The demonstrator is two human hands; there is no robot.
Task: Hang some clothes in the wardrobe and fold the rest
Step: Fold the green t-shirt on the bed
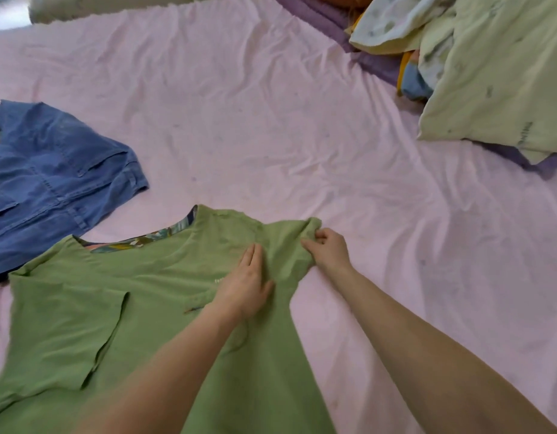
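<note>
**Green T-shirt spread on the bed, one hand flat, one pinching a sleeve**

Two bare forearms reach in from the lower edge, both angled up toward the middle of the view. Under them lies a soft green short-sleeved cotton T-shirt [152,324], spread on a wrinkled pale pink bed sheet [270,120], its near sleeve already folded in over the body. The left hand [244,285] rests palm down on the shirt's chest, fingers straight and close together, thumb out to the side, pressing the cloth flat. Just beside it, the right hand [328,250] has its wrist bent inward; its fingers are curled and pinch the bunched fabric of the far sleeve, at the shirt's right edge.

A strip of patterned, leafy multicoloured fabric [152,236] shows at the neckline of the shirt. To the left, touching the green shoulder, lies a rumpled blue denim garment [51,183] with stitched seams and pockets. Well apart, at the far right, sits a pale yellow-green pillow [496,79] on purple bedding [327,23], with crumpled light printed cloth [396,23] heaped beside it.
</note>
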